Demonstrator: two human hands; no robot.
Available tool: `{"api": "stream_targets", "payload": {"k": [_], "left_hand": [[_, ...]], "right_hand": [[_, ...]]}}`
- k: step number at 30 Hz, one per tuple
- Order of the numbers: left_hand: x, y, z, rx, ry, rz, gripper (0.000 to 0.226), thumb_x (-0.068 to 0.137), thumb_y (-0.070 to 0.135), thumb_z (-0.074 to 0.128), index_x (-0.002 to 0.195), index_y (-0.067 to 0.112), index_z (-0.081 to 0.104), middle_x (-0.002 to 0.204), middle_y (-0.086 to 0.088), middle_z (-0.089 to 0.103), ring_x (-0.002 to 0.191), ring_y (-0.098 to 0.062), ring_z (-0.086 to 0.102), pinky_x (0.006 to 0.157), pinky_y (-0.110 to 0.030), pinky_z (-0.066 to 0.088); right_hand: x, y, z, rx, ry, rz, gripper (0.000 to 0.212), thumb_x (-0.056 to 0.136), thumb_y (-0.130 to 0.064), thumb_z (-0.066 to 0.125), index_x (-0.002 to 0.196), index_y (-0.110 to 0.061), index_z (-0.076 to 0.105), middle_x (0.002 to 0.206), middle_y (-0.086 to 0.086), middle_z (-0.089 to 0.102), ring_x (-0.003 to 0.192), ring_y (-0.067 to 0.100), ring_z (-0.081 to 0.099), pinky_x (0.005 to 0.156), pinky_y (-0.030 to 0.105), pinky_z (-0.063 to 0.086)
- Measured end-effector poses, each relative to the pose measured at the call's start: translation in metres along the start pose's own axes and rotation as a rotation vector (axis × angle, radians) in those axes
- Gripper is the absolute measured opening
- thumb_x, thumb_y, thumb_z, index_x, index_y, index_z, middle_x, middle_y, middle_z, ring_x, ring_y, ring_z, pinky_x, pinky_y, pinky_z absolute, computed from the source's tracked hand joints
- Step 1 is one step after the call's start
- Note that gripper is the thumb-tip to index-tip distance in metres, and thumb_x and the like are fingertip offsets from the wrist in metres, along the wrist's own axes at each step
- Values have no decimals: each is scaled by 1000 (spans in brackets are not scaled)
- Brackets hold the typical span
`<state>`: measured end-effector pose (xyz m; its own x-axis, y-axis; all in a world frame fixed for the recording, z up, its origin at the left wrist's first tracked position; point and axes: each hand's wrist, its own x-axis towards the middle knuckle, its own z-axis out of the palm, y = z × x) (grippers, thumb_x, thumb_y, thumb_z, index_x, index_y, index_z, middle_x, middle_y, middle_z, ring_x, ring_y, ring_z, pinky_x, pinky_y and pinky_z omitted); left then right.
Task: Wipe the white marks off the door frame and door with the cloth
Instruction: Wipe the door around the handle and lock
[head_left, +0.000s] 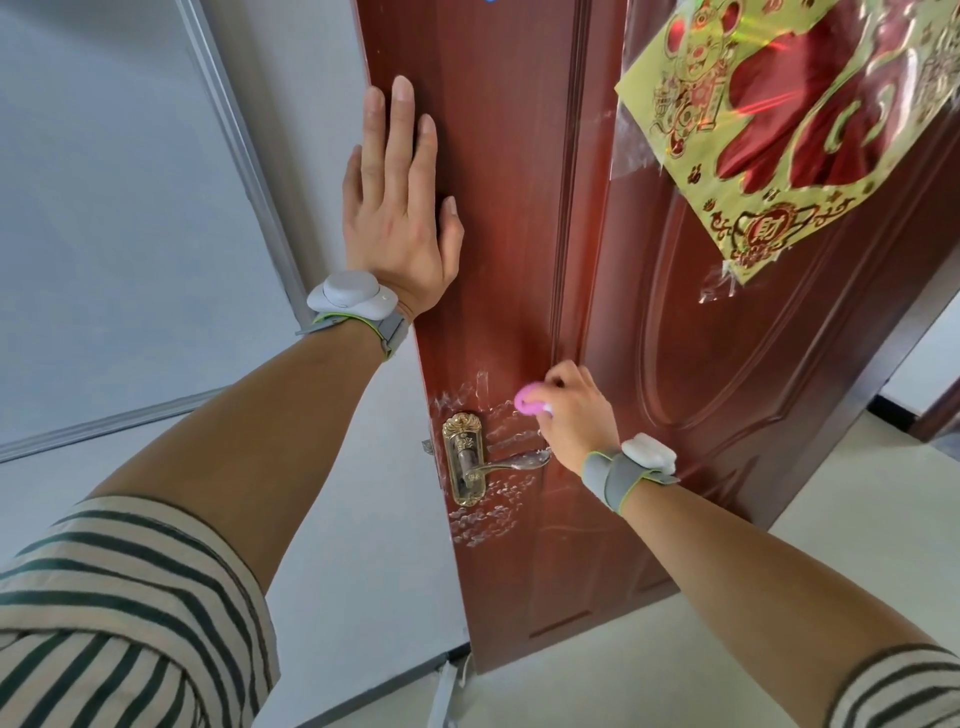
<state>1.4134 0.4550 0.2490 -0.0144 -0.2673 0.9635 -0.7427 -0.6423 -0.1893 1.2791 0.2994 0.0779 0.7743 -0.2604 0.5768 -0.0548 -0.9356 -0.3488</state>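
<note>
A reddish-brown wooden door (519, 208) stands ajar in front of me. My left hand (397, 202) presses flat on it near its left edge, fingers straight and pointing up. Lower down, my right hand (569, 415) grips a small bunched pink cloth (527, 400) and holds it against the door just above the lever. White marks (485, 519) are smeared around the gold handle plate (465, 457), above it, on the lever and below it.
A gold and red foil decoration (789, 114) is taped to the door's upper right panel. A white wall with a grey trim strip (234, 130) lies to the left. Pale floor tiles (675, 665) spread below, with a doorway opening at far right.
</note>
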Motion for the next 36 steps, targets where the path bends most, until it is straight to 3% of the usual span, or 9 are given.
{"api": "stream_targets", "payload": {"k": [3,10,13,16,24,26,29,30,36], "left_hand": [[-1,0,2,-8,9,5,52,94,16,50,140,-7,45,147,-33,40,138,-51,34,101,-52,44],[-1,-1,2,-23,13,11,52,94,16,50,140,-7,43,147,-33,39,138,-52,33,102,-53,43],[0,-3,2,-26,10,16,53,94,16,50,140,-7,43,147,-34,39,138,-52,33,101,-53,44],[-1,-2,2,-30,10,12,52,94,16,49,141,-6,42,147,-33,39,139,-51,33,102,-52,43],[0,-1,2,-27,2,9,53,93,15,51,140,-8,44,147,-34,39,138,-52,33,102,-53,43],[-1,-3,2,-27,3,12,53,93,15,52,139,-9,45,146,-35,39,138,-52,33,102,-52,43],[-1,-4,2,-25,4,19,53,93,15,51,141,-7,42,147,-34,39,138,-51,33,102,-52,43],[-1,-4,2,-27,2,17,53,93,16,51,141,-6,41,147,-34,39,138,-51,33,102,-52,43],[1,-5,2,-27,12,19,54,92,15,52,140,-9,44,145,-35,40,137,-52,35,99,-53,45]], "right_hand": [[-9,15,-6,-40,-19,185,26,75,-3,68,87,-25,75,91,4,51,88,28,52,60,34,50],[19,-27,-14,225,273,221,23,77,-9,66,98,-17,72,96,1,53,80,19,56,71,26,46],[13,-51,4,218,154,106,25,76,-6,65,97,-15,73,96,3,54,82,21,55,69,26,45],[-2,-56,13,168,11,4,24,77,-8,63,99,-13,72,94,5,54,82,24,55,67,34,51],[16,-52,-3,245,236,148,23,82,-10,62,105,-11,69,101,5,53,86,23,56,74,24,42],[11,-71,11,227,118,58,25,79,-8,62,101,-13,70,101,6,54,88,24,54,73,31,48],[-3,-97,27,203,-196,-119,26,80,-8,61,103,-15,71,100,5,53,94,24,50,72,41,50],[-8,-99,27,206,-216,-144,26,79,-9,61,102,-15,71,99,4,53,94,24,50,72,41,51],[6,-73,12,221,193,8,23,71,-3,68,93,-9,70,92,5,59,83,24,56,65,31,50]]}}
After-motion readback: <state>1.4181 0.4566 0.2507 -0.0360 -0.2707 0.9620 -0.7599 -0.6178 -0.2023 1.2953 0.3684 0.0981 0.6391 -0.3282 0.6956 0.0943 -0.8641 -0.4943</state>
